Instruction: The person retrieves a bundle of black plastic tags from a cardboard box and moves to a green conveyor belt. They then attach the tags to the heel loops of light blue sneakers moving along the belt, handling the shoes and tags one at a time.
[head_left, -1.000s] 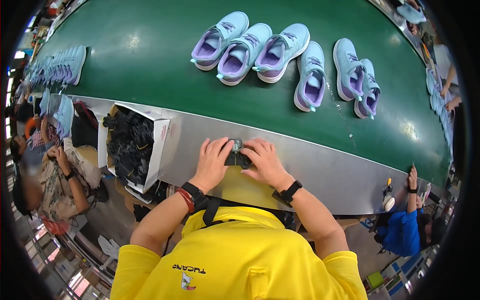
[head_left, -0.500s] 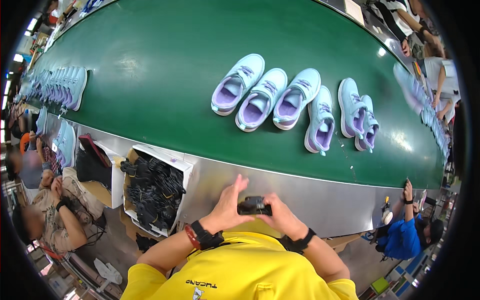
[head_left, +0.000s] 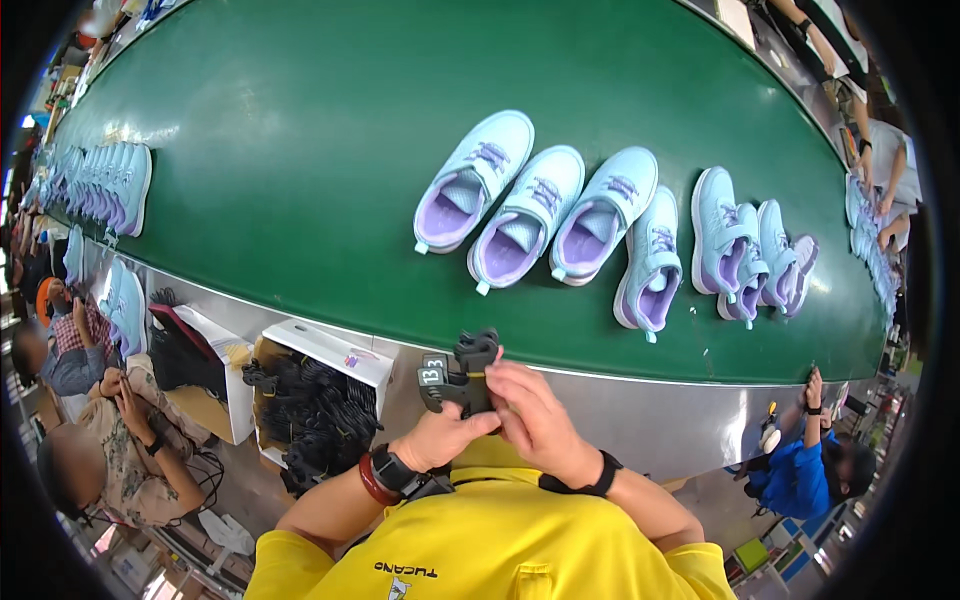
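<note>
In front of my chest is a small bundle of black plastic shoe hangers (head_left: 468,385), with a thin yellow band round it and pale markings on one end. My left hand (head_left: 438,437) is closed on its lower left side, thumb uppermost and the other fingers largely hidden. From the right, my right hand (head_left: 538,415) presses bent fingers and thumb against the bundle. Beyond the hands, several light-blue sneakers (head_left: 528,212) with lilac linings stand on the green table surface (head_left: 330,190), toes pointing away from me.
Left of me, a white carton (head_left: 375,370) holds many black plastic hangers (head_left: 318,410); another carton (head_left: 235,395) stands beyond it. A metal ledge (head_left: 620,415) edges the table. More sneakers (head_left: 110,185) line the far left. Seated co-workers (head_left: 150,450) are left, another in blue (head_left: 795,465) right.
The black bundle has moved up and left and been turned, so its marked end shows. My right hand has come closer to my left. More sneakers now show at the right of the group.
</note>
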